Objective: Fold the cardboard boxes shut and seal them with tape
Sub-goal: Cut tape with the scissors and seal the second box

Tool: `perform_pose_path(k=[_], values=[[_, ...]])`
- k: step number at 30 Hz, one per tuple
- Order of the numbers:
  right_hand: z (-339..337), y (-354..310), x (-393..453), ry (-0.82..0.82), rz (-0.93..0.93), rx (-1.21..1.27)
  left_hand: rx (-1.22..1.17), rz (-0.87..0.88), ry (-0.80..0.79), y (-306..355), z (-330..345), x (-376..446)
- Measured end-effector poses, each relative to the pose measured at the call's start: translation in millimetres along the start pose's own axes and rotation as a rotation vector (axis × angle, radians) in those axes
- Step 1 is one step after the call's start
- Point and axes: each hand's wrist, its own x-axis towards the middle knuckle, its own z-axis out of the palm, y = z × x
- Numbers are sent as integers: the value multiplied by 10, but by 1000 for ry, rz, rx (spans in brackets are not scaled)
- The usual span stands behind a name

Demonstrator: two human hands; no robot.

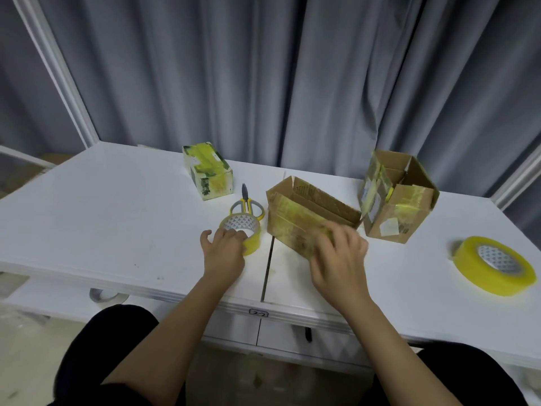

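A: Where's the box being worked on?

B: The open cardboard box (304, 218) sits on the white table (102, 218) just right of the seam between the two tabletops, its top flaps standing up and its near side covered in yellowish tape

A: And the hands?

B: The right hand (339, 259) is against the near lower corner of that box, fingers bent over the taped face. It's blurred, so I cannot tell whether it grips the box or only presses on it. The left hand (224, 249) rests on the small tape roll (241, 232) just left of the box, fingers curled over the roll's near rim and the thumb spread out to the left

A: What's close by?

B: The scissors (247, 203), grey and yellow handles, lie just behind the small roll, blades shut and pointing away from the person. A second cardboard box (395, 197) stands just beside the first one on the right, flaps partly open, with tape and a white label on its sides

A: Farther out?

B: A small taped white box (208, 170) sits closed toward the back left, and a large tape roll (494, 265) lies flat well off to the right. Grey curtains (263, 77) hang behind the table
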Motion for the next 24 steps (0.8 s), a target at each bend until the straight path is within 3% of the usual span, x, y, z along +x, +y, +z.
perform_pose_path(k=[3,7,10,12,19,22,24], values=[[148,-199,-34,-154,-14,295,-157,-4,76,-41,-46,-159],[359,-437,76,-453,380,691,-280,35,128,-95,-172,-404],[438,-516,258,-454,649,929,-323,54,146,-118,-290,-537],[419,-544,328,-424,726,1040,-371,59,144,-142,-376,-607],[223,-657,402,-190,556,1013,-564,145,66,-170,-643,-793],[158,-722,489,-168,510,969,-905,179,-157,-98,-771,-858],[111,-764,549,-186,513,952,-1034,163,-200,-83,-850,-874]])
